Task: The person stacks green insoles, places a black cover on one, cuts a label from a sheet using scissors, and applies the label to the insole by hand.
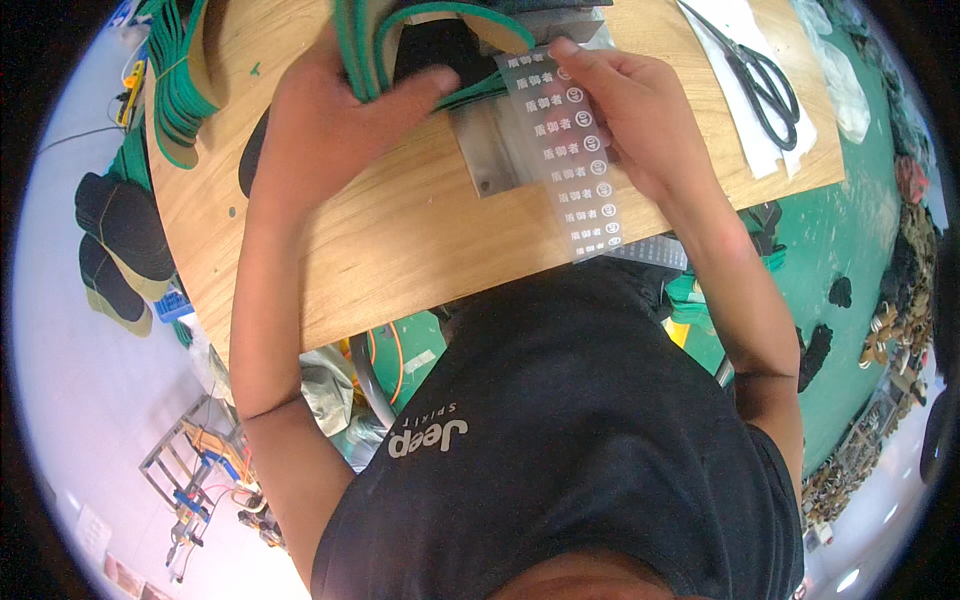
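Note:
My left hand (335,125) is at the table's far left-centre, its thumb stretched over curved green-edged insoles (372,45). Its other fingers are partly hidden behind them, and it appears to grip them. A black surface shows inside the curve. My right hand (635,115) pinches the upper part of a clear label strip (570,165) with repeated white print. The strip hangs down toward the table's near edge. Between my hands, a grey, see-through flat piece (490,150) lies partly under the insoles and the strip; its exact kind is unclear.
Black-handled scissors (760,95) rest on white paper (735,60) at the table's right. A stack of green and tan insoles (185,100) stands at the far left. More black insoles (125,235) are beyond the left edge. A dark pile (900,330) lines the right side.

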A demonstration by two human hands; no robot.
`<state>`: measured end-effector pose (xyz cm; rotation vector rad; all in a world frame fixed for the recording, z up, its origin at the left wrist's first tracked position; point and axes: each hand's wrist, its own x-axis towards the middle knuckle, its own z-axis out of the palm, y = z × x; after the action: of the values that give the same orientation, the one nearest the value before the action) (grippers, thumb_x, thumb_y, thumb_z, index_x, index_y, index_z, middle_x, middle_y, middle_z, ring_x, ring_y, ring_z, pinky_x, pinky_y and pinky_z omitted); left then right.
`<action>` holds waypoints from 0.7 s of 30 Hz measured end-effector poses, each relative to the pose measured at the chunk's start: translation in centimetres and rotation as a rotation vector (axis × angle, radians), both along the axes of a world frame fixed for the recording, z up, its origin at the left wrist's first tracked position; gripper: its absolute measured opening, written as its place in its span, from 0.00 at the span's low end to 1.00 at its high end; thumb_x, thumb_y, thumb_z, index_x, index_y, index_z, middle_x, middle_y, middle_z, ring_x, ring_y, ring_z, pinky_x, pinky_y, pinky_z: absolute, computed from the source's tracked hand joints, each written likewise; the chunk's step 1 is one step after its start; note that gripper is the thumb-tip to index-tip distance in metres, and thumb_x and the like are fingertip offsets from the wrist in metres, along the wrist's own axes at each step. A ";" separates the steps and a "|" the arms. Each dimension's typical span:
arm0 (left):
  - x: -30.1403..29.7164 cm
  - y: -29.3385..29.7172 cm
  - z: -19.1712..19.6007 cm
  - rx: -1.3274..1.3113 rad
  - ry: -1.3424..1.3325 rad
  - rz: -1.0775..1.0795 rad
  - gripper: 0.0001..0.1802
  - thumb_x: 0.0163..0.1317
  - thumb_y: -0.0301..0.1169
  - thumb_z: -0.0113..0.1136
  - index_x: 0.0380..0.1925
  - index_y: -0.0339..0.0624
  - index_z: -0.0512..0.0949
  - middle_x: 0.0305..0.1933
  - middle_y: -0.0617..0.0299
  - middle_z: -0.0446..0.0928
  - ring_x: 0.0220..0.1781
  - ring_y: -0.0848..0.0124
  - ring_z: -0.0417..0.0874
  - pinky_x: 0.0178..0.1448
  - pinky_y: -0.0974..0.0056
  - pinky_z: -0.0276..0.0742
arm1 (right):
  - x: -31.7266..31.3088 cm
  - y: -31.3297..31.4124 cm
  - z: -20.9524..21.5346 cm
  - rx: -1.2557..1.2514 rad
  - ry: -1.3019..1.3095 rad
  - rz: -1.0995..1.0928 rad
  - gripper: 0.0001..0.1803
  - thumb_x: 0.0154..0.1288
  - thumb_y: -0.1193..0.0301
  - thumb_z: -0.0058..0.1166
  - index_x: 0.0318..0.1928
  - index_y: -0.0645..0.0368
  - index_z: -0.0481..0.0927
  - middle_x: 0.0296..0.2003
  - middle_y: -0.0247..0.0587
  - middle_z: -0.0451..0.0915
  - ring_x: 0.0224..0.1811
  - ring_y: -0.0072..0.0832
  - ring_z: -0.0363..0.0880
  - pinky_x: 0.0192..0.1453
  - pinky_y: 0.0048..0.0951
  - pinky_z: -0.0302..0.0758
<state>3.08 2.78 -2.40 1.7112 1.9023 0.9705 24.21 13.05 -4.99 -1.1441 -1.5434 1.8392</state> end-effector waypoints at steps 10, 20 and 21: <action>0.1 0.1 -0.7 0.077 0.334 0.024 0.27 0.46 0.40 0.71 0.46 0.40 0.76 0.42 0.51 0.79 0.46 0.55 0.80 0.50 0.59 0.73 | 1.1 -0.5 0.0 -0.001 0.088 0.038 0.13 0.63 0.65 0.56 0.30 0.65 0.80 0.23 0.34 0.78 0.22 0.17 0.75 0.24 0.17 0.68; -0.6 -0.8 0.5 0.240 -0.097 0.314 0.10 0.50 0.31 0.61 0.28 0.34 0.79 0.22 0.57 0.78 0.25 0.65 0.77 0.34 0.65 0.73 | 1.5 0.0 0.5 -0.216 0.174 -0.013 0.11 0.64 0.69 0.55 0.29 0.65 0.79 0.23 0.36 0.79 0.21 0.17 0.75 0.23 0.16 0.68; -0.7 -0.9 0.6 0.241 -0.171 0.381 0.10 0.50 0.30 0.61 0.28 0.33 0.79 0.22 0.60 0.78 0.25 0.70 0.76 0.34 0.66 0.73 | 0.9 0.1 0.5 -0.204 0.122 0.060 0.11 0.64 0.69 0.55 0.29 0.65 0.79 0.23 0.36 0.79 0.21 0.17 0.75 0.22 0.16 0.68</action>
<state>2.40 1.88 -1.79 1.3516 2.1060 1.4905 25.10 13.18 -4.50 -1.0612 -1.3610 2.1041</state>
